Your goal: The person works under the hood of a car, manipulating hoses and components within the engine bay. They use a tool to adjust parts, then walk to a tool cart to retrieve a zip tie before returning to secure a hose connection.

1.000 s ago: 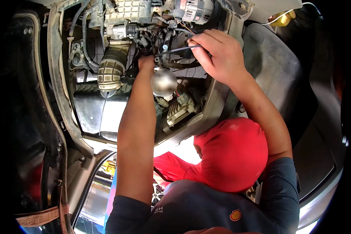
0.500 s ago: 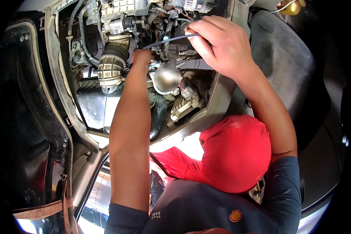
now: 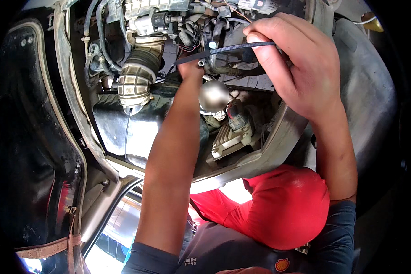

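My right hand is closed, thumb and fingers pinching one end of a long black ribbed cable tie. The tie curves left across the engine bay to just above my left hand, which reaches down among hoses and wires. The fingers of that hand are hidden, so its grip does not show. Thin wires and a dark curved hose lie close by. Left of my left forearm is a ribbed air intake hose.
A black box sits below the intake hose, and a finned metal unit lies right of my forearm. The metal frame edge borders the bay. A person in a red head covering is close under my right arm. A dark panel stands left.
The engine bay has shifted right and slightly down in view. My right hand has moved right, still pinching the tie, and more of the tie's length shows. My left hand stays deep among the hoses.
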Action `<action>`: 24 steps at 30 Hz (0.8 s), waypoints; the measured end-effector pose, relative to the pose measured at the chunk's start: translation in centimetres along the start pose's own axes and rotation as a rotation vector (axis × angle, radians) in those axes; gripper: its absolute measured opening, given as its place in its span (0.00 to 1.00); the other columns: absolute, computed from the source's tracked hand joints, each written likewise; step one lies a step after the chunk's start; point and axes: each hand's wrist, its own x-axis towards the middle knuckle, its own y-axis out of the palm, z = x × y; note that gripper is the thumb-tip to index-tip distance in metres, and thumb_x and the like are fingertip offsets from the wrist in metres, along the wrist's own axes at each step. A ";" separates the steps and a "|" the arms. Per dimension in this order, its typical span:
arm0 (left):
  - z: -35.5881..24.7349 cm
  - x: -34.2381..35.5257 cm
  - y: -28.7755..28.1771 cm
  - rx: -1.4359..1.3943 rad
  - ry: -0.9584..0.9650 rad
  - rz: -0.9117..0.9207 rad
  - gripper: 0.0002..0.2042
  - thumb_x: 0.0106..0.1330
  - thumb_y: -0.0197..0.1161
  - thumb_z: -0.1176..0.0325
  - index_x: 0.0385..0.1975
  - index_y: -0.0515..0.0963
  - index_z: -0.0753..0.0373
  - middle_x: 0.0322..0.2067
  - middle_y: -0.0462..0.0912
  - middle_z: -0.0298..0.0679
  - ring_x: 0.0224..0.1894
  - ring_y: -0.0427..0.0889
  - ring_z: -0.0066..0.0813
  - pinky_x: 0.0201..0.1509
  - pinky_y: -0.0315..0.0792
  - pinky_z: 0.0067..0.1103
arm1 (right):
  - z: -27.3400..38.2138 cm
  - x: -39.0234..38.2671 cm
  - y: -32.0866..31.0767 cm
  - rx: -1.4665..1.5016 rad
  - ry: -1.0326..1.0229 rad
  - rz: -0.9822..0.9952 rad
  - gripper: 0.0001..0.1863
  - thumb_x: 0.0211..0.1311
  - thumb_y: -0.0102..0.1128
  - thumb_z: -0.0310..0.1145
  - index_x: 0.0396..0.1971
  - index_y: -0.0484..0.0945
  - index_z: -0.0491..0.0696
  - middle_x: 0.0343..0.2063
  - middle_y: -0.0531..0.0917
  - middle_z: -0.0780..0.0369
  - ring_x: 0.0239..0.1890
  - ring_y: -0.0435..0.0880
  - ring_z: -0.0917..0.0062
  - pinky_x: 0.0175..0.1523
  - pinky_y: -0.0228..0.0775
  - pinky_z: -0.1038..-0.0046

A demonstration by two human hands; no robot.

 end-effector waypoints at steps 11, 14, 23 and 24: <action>-0.4 -0.6 1.7 0.864 -0.053 -0.124 0.15 0.47 0.65 0.76 0.37 0.80 0.66 0.39 0.84 0.54 0.44 0.84 0.52 0.48 0.76 0.37 | 2.0 0.3 0.2 -0.142 0.126 0.064 0.07 0.56 0.64 0.26 0.36 0.81 0.46 0.31 0.83 0.59 0.33 0.83 0.64 0.37 0.74 0.70; 0.5 0.6 1.2 0.813 -0.142 -0.181 0.14 0.47 0.66 0.76 0.37 0.80 0.65 0.40 0.84 0.54 0.46 0.83 0.55 0.49 0.77 0.37 | 2.9 1.0 0.9 -0.132 0.134 0.095 0.07 0.57 0.62 0.24 0.36 0.81 0.44 0.30 0.83 0.59 0.32 0.83 0.66 0.38 0.73 0.73; -8.4 -8.4 2.3 0.361 0.017 -0.200 0.20 0.60 0.60 0.72 0.52 0.72 0.71 0.49 0.79 0.55 0.51 0.79 0.52 0.57 0.71 0.33 | 2.5 0.5 0.9 -0.227 0.139 0.101 0.07 0.60 0.64 0.25 0.38 0.82 0.43 0.33 0.84 0.58 0.35 0.84 0.68 0.42 0.74 0.75; -8.6 -9.6 2.1 0.415 -0.020 -0.229 0.21 0.62 0.60 0.70 0.54 0.72 0.71 0.50 0.79 0.55 0.52 0.78 0.53 0.57 0.70 0.34 | 2.6 0.6 1.0 -0.221 0.132 0.103 0.07 0.60 0.64 0.26 0.38 0.82 0.44 0.33 0.84 0.58 0.34 0.83 0.69 0.41 0.73 0.75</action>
